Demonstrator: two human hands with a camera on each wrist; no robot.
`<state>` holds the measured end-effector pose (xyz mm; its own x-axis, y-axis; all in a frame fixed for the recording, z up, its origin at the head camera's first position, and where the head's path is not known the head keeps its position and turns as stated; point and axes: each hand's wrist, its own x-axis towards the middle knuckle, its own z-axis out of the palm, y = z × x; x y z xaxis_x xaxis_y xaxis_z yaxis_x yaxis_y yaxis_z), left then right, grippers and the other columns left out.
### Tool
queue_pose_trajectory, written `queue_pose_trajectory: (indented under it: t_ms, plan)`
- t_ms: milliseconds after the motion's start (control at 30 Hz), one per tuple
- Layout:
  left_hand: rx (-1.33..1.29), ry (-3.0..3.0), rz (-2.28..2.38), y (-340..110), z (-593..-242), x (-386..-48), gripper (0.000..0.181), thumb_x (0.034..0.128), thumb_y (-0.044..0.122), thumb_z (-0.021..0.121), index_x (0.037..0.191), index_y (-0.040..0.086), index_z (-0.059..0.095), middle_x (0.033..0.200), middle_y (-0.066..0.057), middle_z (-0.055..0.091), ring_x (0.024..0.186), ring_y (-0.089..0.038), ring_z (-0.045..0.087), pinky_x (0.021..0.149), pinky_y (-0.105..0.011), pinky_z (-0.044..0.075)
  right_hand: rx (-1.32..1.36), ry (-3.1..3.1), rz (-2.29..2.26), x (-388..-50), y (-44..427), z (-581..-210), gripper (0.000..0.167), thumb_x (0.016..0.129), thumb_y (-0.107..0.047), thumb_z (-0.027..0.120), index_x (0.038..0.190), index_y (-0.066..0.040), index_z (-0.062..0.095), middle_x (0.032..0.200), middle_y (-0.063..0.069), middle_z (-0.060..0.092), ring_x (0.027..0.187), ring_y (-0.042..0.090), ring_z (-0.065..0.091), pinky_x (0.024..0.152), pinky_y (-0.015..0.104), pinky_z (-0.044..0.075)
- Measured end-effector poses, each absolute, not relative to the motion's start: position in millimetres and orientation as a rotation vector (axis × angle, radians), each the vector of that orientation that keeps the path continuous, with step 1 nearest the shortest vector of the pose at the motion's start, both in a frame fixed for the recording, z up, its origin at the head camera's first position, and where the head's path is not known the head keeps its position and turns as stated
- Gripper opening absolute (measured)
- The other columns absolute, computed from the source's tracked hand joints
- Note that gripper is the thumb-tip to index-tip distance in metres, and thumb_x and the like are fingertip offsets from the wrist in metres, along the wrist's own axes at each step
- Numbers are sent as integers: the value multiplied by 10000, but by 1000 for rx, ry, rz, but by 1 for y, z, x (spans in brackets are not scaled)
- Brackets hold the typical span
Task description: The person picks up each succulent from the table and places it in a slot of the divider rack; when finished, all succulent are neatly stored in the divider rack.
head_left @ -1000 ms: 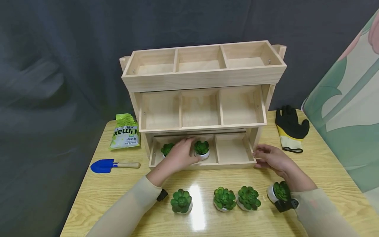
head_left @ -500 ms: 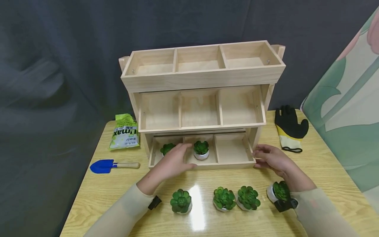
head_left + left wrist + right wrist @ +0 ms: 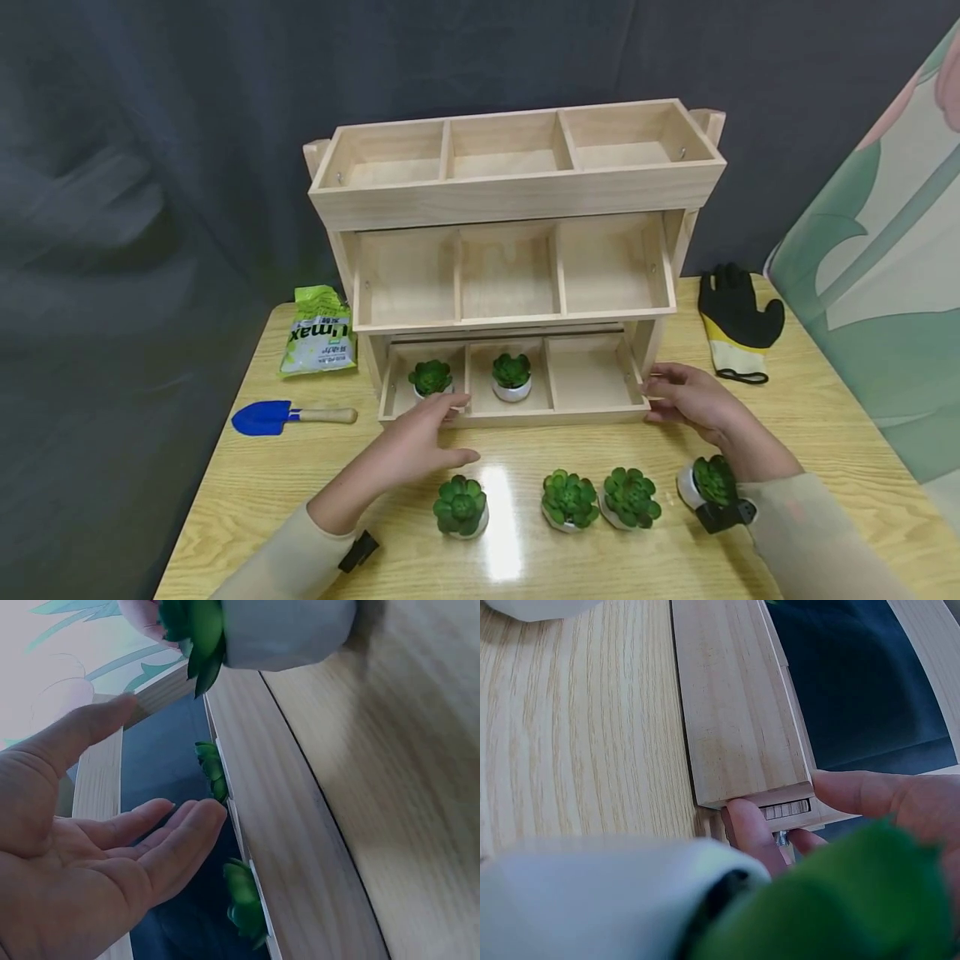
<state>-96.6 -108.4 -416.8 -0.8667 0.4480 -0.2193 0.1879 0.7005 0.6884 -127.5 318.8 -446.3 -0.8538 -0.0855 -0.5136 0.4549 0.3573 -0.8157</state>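
Observation:
My left hand, fingers extended and empty, hovers at the front edge of the wooden shelf's bottom tray, near its left compartment. Two potted succulents stand in that tray, one in the left compartment and another in the middle one. A loose succulent stands on the table just in front of my left hand. At the tray's right end, my right hand grips the corner; in the right wrist view its thumb and fingers are around the tray's end.
Several more succulents stand along the table front, one beside my right wrist. A blue trowel and a green-white bag lie left of the shelf. A black-yellow glove lies to the right.
My left hand has drawn back from the succulent in the middle compartment, moving left and toward the table front. That plant stays in the tray. My right hand has kept its place.

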Motion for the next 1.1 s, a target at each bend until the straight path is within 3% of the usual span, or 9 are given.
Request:
queue_pose_trajectory:
  t_ms: [267, 433, 667, 900, 1100]
  plan:
    - [486, 2363, 1136, -128, -422, -77, 856, 902, 460, 860, 1590, 116, 486, 1584, -113, 568, 1410, -358, 609, 1175, -589, 509, 325, 2157, -1517, -128, 318, -446, 693, 1126, -206, 511, 1653, 111, 191, 1621, 396, 354, 1195, 256, 705, 915, 304, 667]
    - [516, 2237, 1200, -142, -428, -67, 900, 873, 414, 899, 1599, 107, 462, 1574, -168, 561, 1408, -393, 612, 1171, -596, 510, 320, 2154, -1518, -128, 318, -446, 694, 1128, -211, 511, 1649, 118, 190, 1615, 397, 360, 1172, 235, 708, 914, 304, 667]
    - [588, 2239, 1115, -162, -441, -60, 954, 804, 433, 949, 1581, 129, 486, 1519, -94, 612, 1377, -314, 650, 1188, -532, 510, 324, 2159, -1525, -128, 318, -447, 687, 1127, -206, 511, 1649, 113, 198, 1606, 394, 375, 1122, 188, 714, 907, 302, 668]
    - [655, 2189, 1090, -165, -449, -57, 942, 812, 384, 950, 1578, 92, 485, 1533, -82, 592, 1385, -323, 636, 1213, -426, 502, 320, 2151, -1530, -127, 318, -447, 692, 1127, -212, 514, 1647, 115, 197, 1604, 396, 371, 1114, 190, 712, 903, 303, 669]
    - [744, 2244, 1005, -161, -456, -57, 906, 807, 403, 950, 1547, 105, 522, 1476, -5, 612, 1357, -215, 634, 1192, -356, 516, 319, 2146, -1539, -127, 318, -447, 689, 1128, -209, 509, 1649, 113, 194, 1614, 399, 359, 1132, 203, 717, 909, 303, 668]
